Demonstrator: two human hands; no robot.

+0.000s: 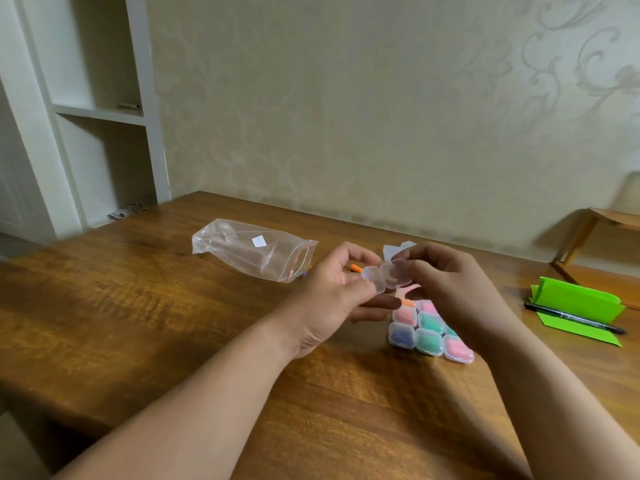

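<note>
Both hands are up over the bench point(138, 306), and between them sits a small clear box point(373, 279), held in the air just above the block of filled boxes point(427, 332) with their pink, green and blue contents. The left hand point(337, 296) has its thumb and fingers curled round the box's lower half, pinching it by the sides, and the right hand point(446, 282) pinches the hinged lid point(398, 273), which stands swung open beside it. The box looks empty from here, though the blur makes that hard to swear to. This reads as working the lid on its hinge, and the trick is a light touch: grip the lower half by its walls, not its rim, so the lid has room to seat; guide the lid round squarely with the right fingertips; press on the edge opposite the hinge rather than twisting, because thin plastic like this can snap at the fold. Keeping it low over the bench means a slip costs nothing. Off to the left lies a zip bag point(252, 249), and to the right a green card point(578, 303) with a black pen point(575, 318) across it
</note>
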